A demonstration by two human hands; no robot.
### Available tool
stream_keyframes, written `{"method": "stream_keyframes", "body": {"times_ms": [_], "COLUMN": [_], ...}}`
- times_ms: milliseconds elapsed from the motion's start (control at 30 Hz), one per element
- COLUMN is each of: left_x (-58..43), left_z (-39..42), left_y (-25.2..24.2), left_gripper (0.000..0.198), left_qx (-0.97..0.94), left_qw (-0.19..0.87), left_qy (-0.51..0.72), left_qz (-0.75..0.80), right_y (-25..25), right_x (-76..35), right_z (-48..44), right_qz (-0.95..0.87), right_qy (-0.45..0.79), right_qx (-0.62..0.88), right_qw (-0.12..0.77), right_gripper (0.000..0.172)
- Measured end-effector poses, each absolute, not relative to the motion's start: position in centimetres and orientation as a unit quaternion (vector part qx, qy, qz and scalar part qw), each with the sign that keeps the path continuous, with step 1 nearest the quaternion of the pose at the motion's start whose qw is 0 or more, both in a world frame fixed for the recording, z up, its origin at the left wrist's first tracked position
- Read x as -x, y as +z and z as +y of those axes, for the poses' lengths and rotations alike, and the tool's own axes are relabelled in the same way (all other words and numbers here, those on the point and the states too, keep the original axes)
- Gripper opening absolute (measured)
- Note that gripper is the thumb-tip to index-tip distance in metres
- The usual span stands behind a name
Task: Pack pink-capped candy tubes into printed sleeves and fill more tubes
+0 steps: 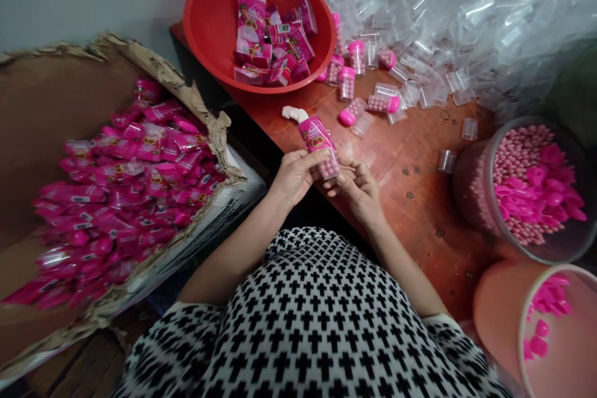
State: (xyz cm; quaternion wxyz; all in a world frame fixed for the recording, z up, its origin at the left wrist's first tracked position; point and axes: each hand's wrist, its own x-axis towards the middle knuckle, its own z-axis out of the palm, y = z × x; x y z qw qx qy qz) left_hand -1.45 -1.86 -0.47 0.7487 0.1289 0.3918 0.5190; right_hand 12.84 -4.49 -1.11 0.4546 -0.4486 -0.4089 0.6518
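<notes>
Left hand [293,177]: forearm angled up from the lap, wrist straight, fingers curled and closed on one side of a small vial [321,146], thumb lying along it.

Right hand [359,189]: forearm in from the other side, fingers bent, tips pinching the bead-filled base of the same vial. Both hands meeting, knuckles near each other.

Vial: held in the air over the near edge of the worktop [410,161], on the body side of the red bowl [205,31], apart from its rim. Tilted, upper end pointing toward the bowl, wrapped in a pink printed sleeve; pink beads showing at the lower end.

Around the red bowl:
- Inside it, a pile of pink packets [273,43].
- Between bowl and vial, a small white object [293,113] on the worktop; kind unclear.
- Just right of the bowl, filled vials [347,81] with pink caps, some upright, some lying.
- Further right, a heap of empty clear vials [466,12], strays scattered on the wood.
- Well right and nearer the body, a clear tub [466,193] of pink beads and caps; beside that, a pink bucket [499,317].
- Left of the bowl and lower, a torn cardboard box [41,106] heaped with wrapped pieces [121,193].

Nothing lying between the hands and the bowl but the white object.
</notes>
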Motion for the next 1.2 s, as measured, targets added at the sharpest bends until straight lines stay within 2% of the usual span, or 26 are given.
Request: {"method": "stream_keyframes", "body": {"times_ms": [100, 267, 333, 400, 500, 533, 600, 700, 800, 967, 1200], "left_x": [0.8, 1.0, 2.6, 4.7, 7.1, 7.3, 6.7, 4.6, 2.9, 2.5, 2.4], "left_z": [-2.6, -4.0, -4.5, -4.8, -4.7, -4.4, -3.5, -1.5, 0.0, 0.5, 0.8], "left_y": [-0.7, 0.1, 1.1, 2.1, 1.9, 1.2, -0.7, -3.7, -5.6, -6.6, -6.8], "left_gripper": [0.031, 0.035, 0.032, 0.033, 0.056, 0.058, 0.049, 0.031, 0.024, 0.014, 0.010], "left_qx": [-0.133, -0.163, -0.158, -0.155, -0.196, -0.231, -0.354, -0.546, -0.612, -0.622, -0.600], "left_qw": [0.772, 0.768, 0.714, 0.611, 0.460, 0.435, 0.406, 0.352, 0.285, 0.231, 0.250], "left_qy": [0.510, 0.515, 0.565, 0.638, 0.703, 0.701, 0.641, 0.484, 0.407, 0.412, 0.442], "left_qz": [0.356, 0.345, 0.383, 0.443, 0.507, 0.516, 0.547, 0.587, 0.615, 0.625, 0.618], "right_y": [-1.2, -0.8, -0.4, -0.2, -0.4, -0.5, -0.8, -1.1, -1.2, -1.5, -0.9], "right_x": [-12.9, -11.9, -11.8, -12.2, -13.3, -13.7, -14.0, -14.1, -14.0, -13.8, -13.0], "right_z": [-3.9, -2.6, -2.4, -2.3, -1.9, -1.8, -1.6, -1.7, -2.0, -1.5, -0.2], "right_qz": [-0.402, -0.395, -0.404, -0.410, -0.407, -0.406, -0.411, -0.433, -0.446, -0.455, -0.494], "right_qy": [0.648, 0.634, 0.638, 0.635, 0.606, 0.595, 0.579, 0.572, 0.573, 0.573, 0.556], "right_qx": [0.456, 0.487, 0.485, 0.488, 0.513, 0.523, 0.537, 0.544, 0.545, 0.541, 0.513], "right_qw": [0.459, 0.453, 0.441, 0.437, 0.452, 0.457, 0.455, 0.435, 0.419, 0.415, 0.428], "right_gripper": [0.050, 0.056, 0.057, 0.055, 0.054, 0.055, 0.055, 0.054, 0.052, 0.051, 0.048]}}
